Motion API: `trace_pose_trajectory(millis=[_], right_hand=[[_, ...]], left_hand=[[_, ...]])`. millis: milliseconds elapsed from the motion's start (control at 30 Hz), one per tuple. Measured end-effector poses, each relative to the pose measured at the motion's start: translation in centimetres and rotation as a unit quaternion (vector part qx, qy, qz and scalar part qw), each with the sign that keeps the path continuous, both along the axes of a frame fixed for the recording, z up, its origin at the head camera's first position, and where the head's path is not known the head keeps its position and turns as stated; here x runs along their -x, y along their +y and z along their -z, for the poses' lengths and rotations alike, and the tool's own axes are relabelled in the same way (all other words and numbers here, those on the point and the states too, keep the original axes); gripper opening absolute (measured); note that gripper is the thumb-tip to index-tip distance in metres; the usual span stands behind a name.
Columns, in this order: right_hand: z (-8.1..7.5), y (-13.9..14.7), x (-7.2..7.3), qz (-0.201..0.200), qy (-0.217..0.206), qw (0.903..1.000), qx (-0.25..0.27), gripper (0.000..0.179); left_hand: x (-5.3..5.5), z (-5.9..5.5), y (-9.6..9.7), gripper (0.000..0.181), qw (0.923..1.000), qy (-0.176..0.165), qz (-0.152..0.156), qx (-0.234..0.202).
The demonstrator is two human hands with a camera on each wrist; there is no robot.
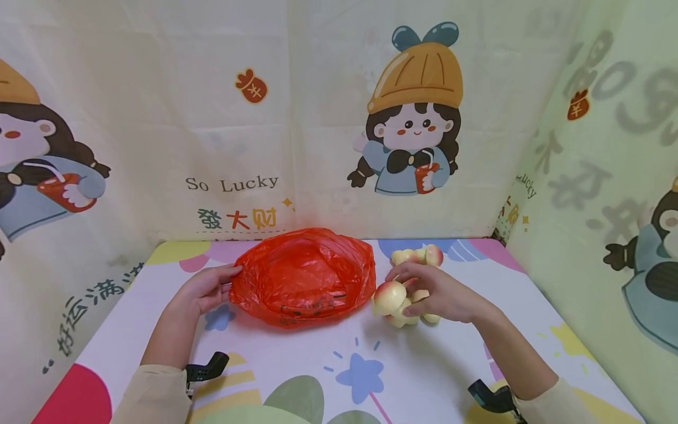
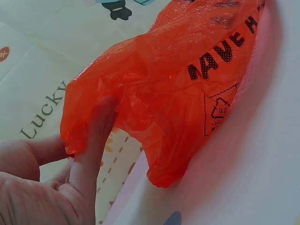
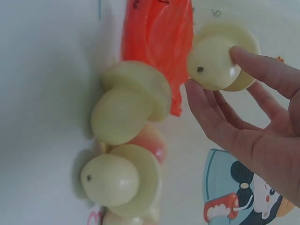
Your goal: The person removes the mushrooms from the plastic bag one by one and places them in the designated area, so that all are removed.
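Note:
A red plastic bag [image 1: 304, 277] stands with its mouth open at the middle of the table. My left hand [image 1: 203, 288] grips the bag's left edge; in the left wrist view one digit shows through the thin film. Between thumb and fingers, my right hand [image 1: 442, 291] pinches a toy mushroom [image 3: 213, 63], cream with a reddish blush on its cap. It is raised beside the bag's right edge. Several more mushrooms [image 3: 119, 117] lie below and behind that hand, partly hidden by it in the head view.
The table [image 1: 424, 365] has a white cover printed with colourful shapes. Cream cloth walls [image 1: 318, 147] with cartoon figures rise at the back and both sides. A black wrist mount [image 1: 209, 368] is on the left forearm, another [image 1: 492, 397] on the right.

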State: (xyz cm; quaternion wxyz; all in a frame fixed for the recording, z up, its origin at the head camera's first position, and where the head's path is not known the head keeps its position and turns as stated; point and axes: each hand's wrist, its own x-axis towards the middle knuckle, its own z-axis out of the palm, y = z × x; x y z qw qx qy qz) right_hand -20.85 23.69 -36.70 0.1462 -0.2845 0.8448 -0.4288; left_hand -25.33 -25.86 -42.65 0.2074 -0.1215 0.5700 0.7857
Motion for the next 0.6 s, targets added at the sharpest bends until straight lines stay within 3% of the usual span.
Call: trace_pose_trajectory(millis=[600], right_hand=[[1.5,2.3,-2.3,-0.023,-0.008,0.9994,0.022,0.047]], left_hand=[[0.2,-0.1,0.2,0.063,1.0,-0.007,-0.002,0.006]])
